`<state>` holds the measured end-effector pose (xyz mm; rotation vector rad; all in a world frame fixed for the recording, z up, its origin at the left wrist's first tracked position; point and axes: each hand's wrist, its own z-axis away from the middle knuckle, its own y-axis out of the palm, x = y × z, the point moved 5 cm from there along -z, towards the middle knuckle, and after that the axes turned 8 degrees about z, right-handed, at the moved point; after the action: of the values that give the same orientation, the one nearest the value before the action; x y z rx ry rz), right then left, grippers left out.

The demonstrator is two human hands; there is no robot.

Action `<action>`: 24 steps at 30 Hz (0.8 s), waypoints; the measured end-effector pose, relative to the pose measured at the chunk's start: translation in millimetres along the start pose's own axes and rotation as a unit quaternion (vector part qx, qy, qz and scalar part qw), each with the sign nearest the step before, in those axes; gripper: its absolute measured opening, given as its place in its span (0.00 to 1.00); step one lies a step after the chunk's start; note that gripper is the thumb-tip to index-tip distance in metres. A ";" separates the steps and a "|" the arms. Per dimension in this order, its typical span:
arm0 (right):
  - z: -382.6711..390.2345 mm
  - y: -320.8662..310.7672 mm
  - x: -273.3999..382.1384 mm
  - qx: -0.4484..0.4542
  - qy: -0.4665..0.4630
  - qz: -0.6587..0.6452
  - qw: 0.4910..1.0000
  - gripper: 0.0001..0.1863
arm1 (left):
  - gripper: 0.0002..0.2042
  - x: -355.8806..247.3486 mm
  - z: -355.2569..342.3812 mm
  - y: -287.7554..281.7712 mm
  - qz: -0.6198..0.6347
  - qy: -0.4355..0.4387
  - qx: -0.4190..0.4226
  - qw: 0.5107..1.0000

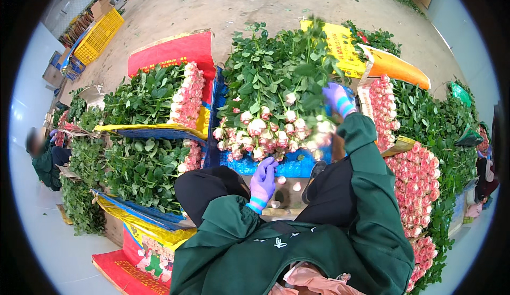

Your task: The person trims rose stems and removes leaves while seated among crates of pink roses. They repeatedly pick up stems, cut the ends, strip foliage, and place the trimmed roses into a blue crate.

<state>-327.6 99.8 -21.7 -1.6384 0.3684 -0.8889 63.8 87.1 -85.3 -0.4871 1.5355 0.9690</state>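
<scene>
A heap of pink-and-white roses (256, 127) lies in front of me, heads toward me and leafy stems pointing away, on a blue crate (297, 168). My left hand (262, 181), in a purple glove with a striped cuff, is just below the nearest rose heads. Its fingers are drawn together, and whatever they may hold is hidden. At the heap's right side, my gloved right hand (339, 98) is closed at the stem of a rose (322, 129), whose head and leaves are blurred by motion. Loose petals (281, 179) lie between my knees.
Layered rose bundles (187, 95) with red and yellow wrapping stand to the left. More pink rose bundles (414, 188) line the right, beside an orange sheet (398, 67). A yellow crate (98, 37) stands far left. Another person (45, 159) sits at the left edge.
</scene>
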 end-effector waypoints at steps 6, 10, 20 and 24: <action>13.5 -22.1 19.4 -0.059 0.097 -0.047 0.992 0.24 | 0.13 -9.9 -9.5 -3.3 -0.038 0.024 -0.004 0.999; 48.9 -67.8 46.5 -0.098 0.047 -0.159 0.981 0.25 | 0.17 -56.8 -65.8 38.8 -0.127 0.056 0.085 0.987; 118.3 -73.8 147.2 -0.139 -0.129 -0.320 0.928 0.11 | 0.16 -136.9 -171.9 144.9 -0.018 -0.047 0.221 0.974; 109.1 -80.3 166.5 -0.088 -0.183 -0.326 0.923 0.16 | 0.12 -146.8 -184.2 110.4 0.101 -0.087 0.174 0.976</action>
<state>-157.1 87.1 108.1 -2.0945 -0.3982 -1.0172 -100.4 -28.6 80.0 0.0034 1.5718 0.8457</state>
